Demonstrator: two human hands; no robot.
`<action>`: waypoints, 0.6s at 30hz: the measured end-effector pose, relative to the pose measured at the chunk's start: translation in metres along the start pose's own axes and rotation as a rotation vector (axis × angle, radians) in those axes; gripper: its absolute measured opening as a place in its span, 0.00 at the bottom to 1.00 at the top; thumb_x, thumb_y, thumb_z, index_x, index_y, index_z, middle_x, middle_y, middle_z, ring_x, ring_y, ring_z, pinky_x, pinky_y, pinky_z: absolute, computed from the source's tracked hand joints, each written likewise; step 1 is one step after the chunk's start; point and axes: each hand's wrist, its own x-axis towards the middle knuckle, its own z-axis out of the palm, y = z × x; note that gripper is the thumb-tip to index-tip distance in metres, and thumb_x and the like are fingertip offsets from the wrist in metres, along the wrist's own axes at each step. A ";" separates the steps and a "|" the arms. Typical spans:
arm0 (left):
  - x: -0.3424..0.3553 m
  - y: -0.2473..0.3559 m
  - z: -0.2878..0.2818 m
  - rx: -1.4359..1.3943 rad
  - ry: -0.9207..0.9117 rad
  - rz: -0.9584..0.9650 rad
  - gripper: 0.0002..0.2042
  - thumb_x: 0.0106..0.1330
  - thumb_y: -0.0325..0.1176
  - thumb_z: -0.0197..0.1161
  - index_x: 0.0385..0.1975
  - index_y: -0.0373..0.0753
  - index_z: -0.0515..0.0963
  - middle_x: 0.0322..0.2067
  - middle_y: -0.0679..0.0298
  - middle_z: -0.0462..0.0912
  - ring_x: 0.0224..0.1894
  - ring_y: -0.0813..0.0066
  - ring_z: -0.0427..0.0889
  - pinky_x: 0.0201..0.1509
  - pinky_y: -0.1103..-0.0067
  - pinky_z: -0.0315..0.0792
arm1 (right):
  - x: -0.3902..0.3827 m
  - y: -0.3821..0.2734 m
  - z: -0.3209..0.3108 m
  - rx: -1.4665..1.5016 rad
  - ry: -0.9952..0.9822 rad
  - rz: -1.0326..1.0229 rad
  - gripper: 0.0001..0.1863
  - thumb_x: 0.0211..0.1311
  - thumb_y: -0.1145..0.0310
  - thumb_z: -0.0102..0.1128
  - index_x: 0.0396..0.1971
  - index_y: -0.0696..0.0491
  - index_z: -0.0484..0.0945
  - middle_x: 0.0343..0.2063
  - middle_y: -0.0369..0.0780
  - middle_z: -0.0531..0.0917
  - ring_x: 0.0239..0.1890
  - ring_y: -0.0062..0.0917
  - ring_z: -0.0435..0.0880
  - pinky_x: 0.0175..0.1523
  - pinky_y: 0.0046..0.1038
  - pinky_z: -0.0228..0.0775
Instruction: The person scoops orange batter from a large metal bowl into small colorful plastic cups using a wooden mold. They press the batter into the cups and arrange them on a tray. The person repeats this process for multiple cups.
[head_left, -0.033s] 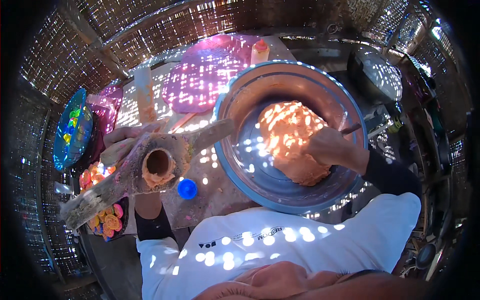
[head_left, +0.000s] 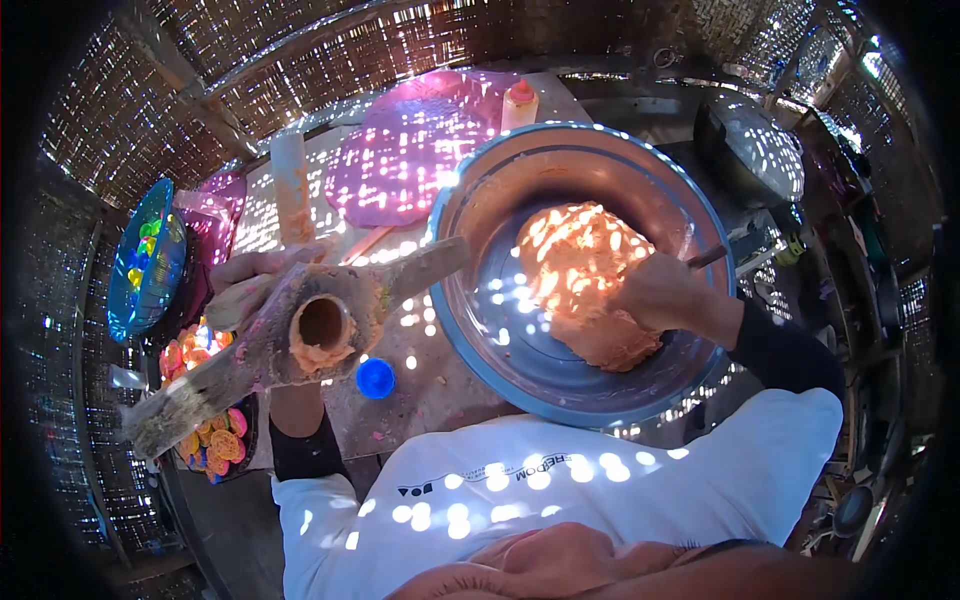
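My left hand (head_left: 250, 268) grips a wooden dough press (head_left: 268, 338), a rough block with long bars and a round tube set in it. Orange dough clings around the tube's mouth, which faces up. My right hand (head_left: 668, 292) is closed over a big lump of orange dough (head_left: 580, 262), pressed against its right side. A brown handle (head_left: 708, 257) sticks out of that fist; its other end is hidden by the hand and dough. The dough lies in a wide metal basin (head_left: 490, 375) with a blue rim.
Left of the basin lies a blue cap (head_left: 375, 378). A pink sheet (head_left: 390, 180), a bottle with a red cap (head_left: 520, 104) and an upright pale cylinder (head_left: 290, 185) are farther back. At left are a blue basket (head_left: 125, 285) and several colourful rosettes (head_left: 222, 445).
Both hands have shifted very slightly to the right, the wooden press and the brown handle moving with them. The dough and basin look the same.
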 end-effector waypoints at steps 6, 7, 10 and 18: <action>-0.012 -0.028 0.008 -0.004 -0.188 0.009 0.18 0.49 0.27 0.66 0.39 0.36 0.67 0.35 0.64 0.72 0.36 0.81 0.73 0.42 0.86 0.71 | -0.049 0.009 -0.048 0.329 0.137 0.156 0.09 0.50 0.66 0.54 0.32 0.43 0.81 0.20 0.42 0.79 0.24 0.34 0.80 0.29 0.33 0.70; -0.030 -0.050 0.001 0.015 -0.224 -0.123 0.15 0.53 0.29 0.63 0.39 0.36 0.68 0.35 0.63 0.73 0.37 0.80 0.74 0.45 0.84 0.71 | -0.053 0.008 -0.060 0.391 0.211 0.179 0.08 0.52 0.64 0.55 0.32 0.45 0.81 0.22 0.42 0.80 0.25 0.35 0.80 0.30 0.32 0.70; -0.031 -0.065 0.020 0.123 -0.322 -0.172 0.14 0.51 0.32 0.64 0.35 0.38 0.70 0.32 0.63 0.73 0.36 0.75 0.73 0.43 0.80 0.70 | -0.067 -0.002 -0.099 0.563 0.454 0.137 0.10 0.53 0.66 0.57 0.34 0.51 0.80 0.24 0.46 0.80 0.24 0.36 0.80 0.28 0.29 0.69; 0.018 0.013 0.077 0.728 -0.327 0.396 0.14 0.44 0.40 0.66 0.27 0.41 0.74 0.24 0.61 0.72 0.31 0.62 0.72 0.38 0.70 0.66 | -0.046 -0.040 -0.138 0.216 0.782 0.130 0.11 0.55 0.68 0.54 0.37 0.54 0.78 0.23 0.46 0.80 0.23 0.36 0.80 0.25 0.30 0.70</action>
